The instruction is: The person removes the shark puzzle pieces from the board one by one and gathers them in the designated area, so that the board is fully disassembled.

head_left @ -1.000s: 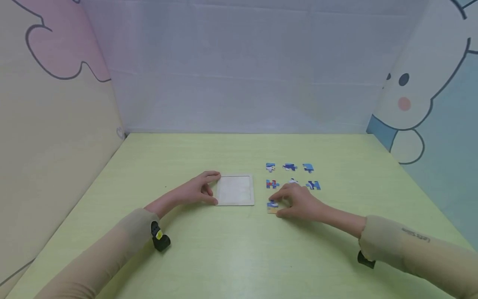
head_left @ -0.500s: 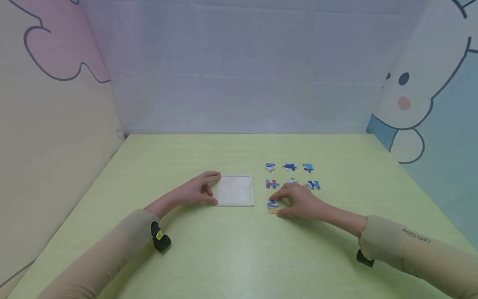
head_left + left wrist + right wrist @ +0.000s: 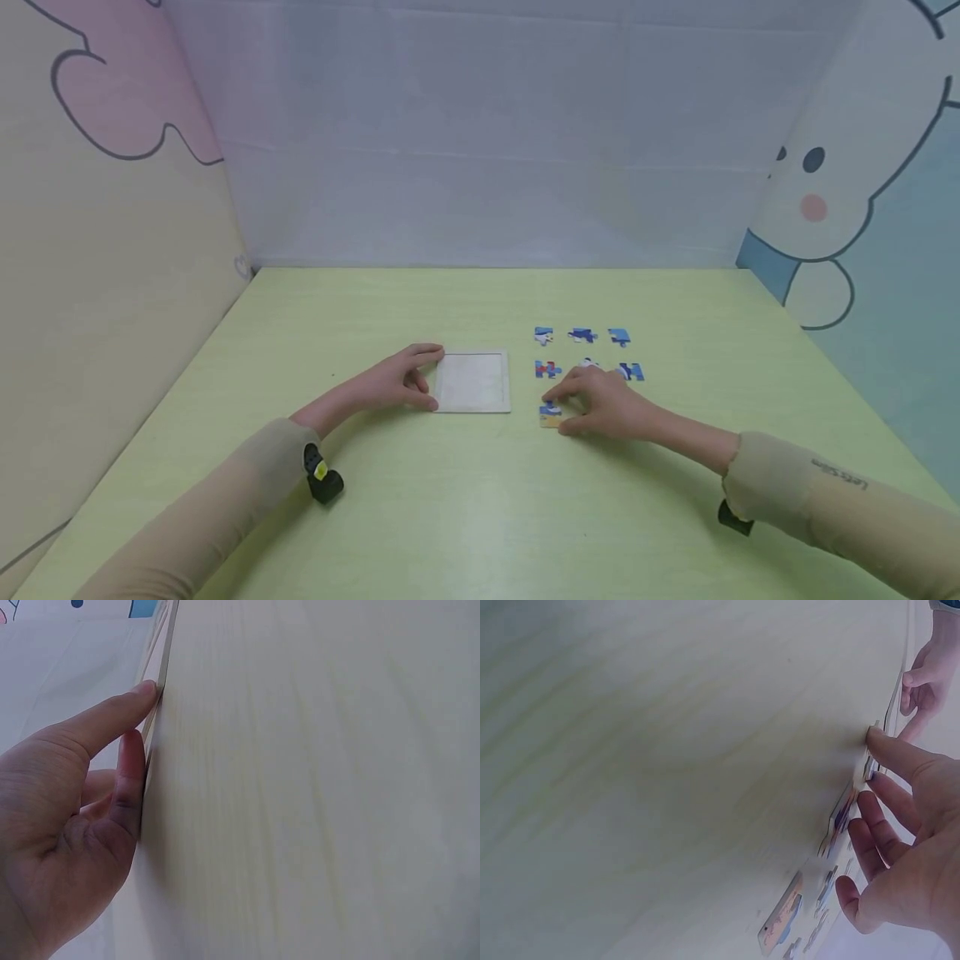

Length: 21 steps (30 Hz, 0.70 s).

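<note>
A shallow white puzzle tray (image 3: 472, 382) lies flat near the middle of the table. My left hand (image 3: 393, 381) holds its left side, thumb at the near corner and index finger at the far one. In the left wrist view, the thumb (image 3: 120, 716) rests against the tray's thin edge. Right of the tray, my right hand (image 3: 603, 406) pinches a blue-and-sand jigsaw piece (image 3: 550, 415) by its near and far edges, low over the table. In the right wrist view, that piece sits between thumb (image 3: 896, 750) and index finger, the other fingers spread loosely.
Several other jigsaw pieces lie in rows beyond my right hand, among them a blue one (image 3: 619, 337), a dark blue one (image 3: 582, 335) and one with red (image 3: 547, 369). My right hand partly covers some. A pale wall (image 3: 487, 167) rises behind the table (image 3: 375, 517).
The pinched jigsaw piece and my right hand have shifted very slightly to the right. My left hand and the tray have stayed in place.
</note>
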Motion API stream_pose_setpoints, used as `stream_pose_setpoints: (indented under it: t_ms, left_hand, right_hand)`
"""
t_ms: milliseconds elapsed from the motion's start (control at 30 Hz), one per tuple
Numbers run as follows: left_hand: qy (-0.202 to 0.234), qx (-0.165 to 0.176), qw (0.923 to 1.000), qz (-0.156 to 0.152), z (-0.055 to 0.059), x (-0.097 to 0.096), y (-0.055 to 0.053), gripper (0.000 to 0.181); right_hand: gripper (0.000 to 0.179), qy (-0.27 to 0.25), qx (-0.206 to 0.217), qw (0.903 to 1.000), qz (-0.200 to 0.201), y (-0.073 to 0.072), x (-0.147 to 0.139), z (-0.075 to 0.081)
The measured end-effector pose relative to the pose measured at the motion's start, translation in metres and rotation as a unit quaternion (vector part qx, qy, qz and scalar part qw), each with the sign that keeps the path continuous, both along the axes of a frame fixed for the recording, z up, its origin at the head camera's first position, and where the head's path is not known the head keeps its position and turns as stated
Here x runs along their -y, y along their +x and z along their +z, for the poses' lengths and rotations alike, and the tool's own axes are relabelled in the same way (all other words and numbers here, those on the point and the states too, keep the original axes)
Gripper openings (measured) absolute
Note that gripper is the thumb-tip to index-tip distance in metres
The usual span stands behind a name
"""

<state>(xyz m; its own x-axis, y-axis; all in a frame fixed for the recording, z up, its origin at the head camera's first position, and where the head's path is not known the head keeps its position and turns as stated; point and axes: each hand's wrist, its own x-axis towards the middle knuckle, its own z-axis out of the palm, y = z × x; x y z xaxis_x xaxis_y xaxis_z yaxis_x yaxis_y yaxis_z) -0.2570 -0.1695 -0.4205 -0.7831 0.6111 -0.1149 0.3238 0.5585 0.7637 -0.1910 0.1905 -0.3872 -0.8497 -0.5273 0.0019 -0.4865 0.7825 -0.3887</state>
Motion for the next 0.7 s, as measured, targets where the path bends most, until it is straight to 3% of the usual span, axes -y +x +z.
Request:
stream_pose_setpoints:
  t_ms: [467,700]
  left_hand:
    - [-0.007,0.001,1.0,0.001,0.0052,-0.0003,0.0012,0.088]
    - [-0.006,0.0,0.9999,-0.011,0.0013,0.0013,-0.0005,0.089]
  right_hand:
    - [0.041,-0.003,0.013,0.9999,-0.001,-0.0033,-0.0018,0.0008]
    - [0.041,0.002,0.017,0.9998,-0.004,-0.0028,-0.0005,0.0005]
